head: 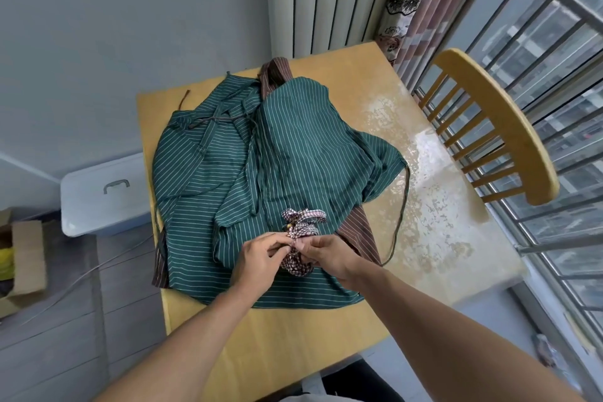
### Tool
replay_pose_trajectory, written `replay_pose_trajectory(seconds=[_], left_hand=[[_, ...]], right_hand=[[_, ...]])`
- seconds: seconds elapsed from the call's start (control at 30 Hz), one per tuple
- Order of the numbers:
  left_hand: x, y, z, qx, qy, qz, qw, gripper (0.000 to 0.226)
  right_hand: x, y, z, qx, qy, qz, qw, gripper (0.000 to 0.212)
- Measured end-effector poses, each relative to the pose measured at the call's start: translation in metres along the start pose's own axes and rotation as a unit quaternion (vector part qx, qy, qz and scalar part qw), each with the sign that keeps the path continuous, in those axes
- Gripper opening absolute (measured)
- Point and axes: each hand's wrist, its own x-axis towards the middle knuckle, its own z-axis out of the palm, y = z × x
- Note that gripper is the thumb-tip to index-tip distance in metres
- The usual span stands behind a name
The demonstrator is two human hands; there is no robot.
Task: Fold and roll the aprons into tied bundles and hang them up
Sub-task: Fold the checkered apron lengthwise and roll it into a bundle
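A small rolled bundle of red-and-white checked apron (301, 240) sits on top of a heap of green striped aprons (267, 170) on the wooden table (434, 206). My left hand (257, 258) and my right hand (326, 254) meet at the bundle's near side, and each pinches a piece of its checked tie. A loop of checked strap (310, 214) sticks out at the bundle's far end. Beneath the green heap lies a brown striped apron (362, 228), showing at the far edge and at the right. Thin dark ties trail over the green cloth and off to the right.
A wooden chair (496, 127) stands at the table's right side, against a railed window. A white lidded bin (101, 196) and an open cardboard box (23, 258) stand on the floor at the left. Curtains hang behind the table.
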Motion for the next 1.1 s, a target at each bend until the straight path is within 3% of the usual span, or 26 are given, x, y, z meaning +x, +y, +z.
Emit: replay_pose_trajectory(seconds=[0.2,0.27,0.4,0.47,0.73,0.9,1.1], left_hand=[[0.001,-0.013,-0.012,0.17,0.025,0.059,0.983,0.004],[0.002,-0.015,-0.017,0.216,-0.002,0.023,0.976,0.007],[0.011,-0.021,-0.025,0.16,-0.054,-0.132,0.977,0.017],[0.014,-0.025,-0.03,0.152,-0.06,-0.153,0.975,0.018],[0.018,-0.033,-0.039,0.269,-0.062,-0.096,0.956,0.007],[0.018,-0.041,-0.038,0.327,-0.072,-0.053,0.941,0.012],[0.021,-0.052,-0.045,0.346,-0.071,-0.06,0.934,0.014]], right_hand=[[0.019,0.004,0.016,-0.159,0.028,-0.048,0.986,0.034],[0.025,0.004,0.019,-0.231,0.05,-0.078,0.968,0.028],[0.03,0.009,0.024,-0.309,0.105,-0.109,0.939,0.008],[0.028,0.011,0.026,-0.341,0.129,-0.13,0.922,0.004],[0.02,0.021,0.017,-0.468,0.155,-0.154,0.856,0.013],[0.022,0.024,0.014,-0.488,0.175,-0.14,0.843,0.016],[0.013,0.021,-0.004,-0.519,0.206,-0.094,0.824,0.018]])
